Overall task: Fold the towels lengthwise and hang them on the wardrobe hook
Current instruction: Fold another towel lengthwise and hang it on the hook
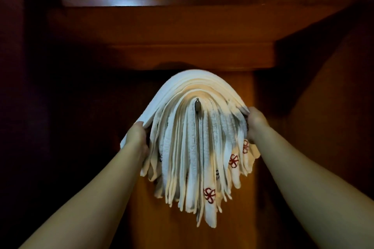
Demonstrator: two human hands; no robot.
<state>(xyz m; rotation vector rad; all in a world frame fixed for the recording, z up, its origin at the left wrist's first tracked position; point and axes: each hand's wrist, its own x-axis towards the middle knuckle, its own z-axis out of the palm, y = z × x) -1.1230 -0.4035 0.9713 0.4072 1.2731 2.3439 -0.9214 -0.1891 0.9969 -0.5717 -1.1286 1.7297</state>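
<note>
Stack of folded white towels [194,143] draped over the metal wardrobe hook [197,105], on the wooden panel below the shelf's front edge [192,56]; folds arch over the hook so both halves hang evenly. Top towel [182,81] lies outermost, likely being settled. Left hand [137,137] grips its left edge, fingers curled under. Right hand [256,121] grips the right edge likewise.

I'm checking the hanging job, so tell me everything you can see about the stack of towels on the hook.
The towels are white to cream terry, many layers folded into long strips and draped in an arch over a small metal hook on the wooden wardrobe panel. Red embroidered emblems mark several hanging ends. The left hand and right hand grip the outermost layer's sides.
</note>
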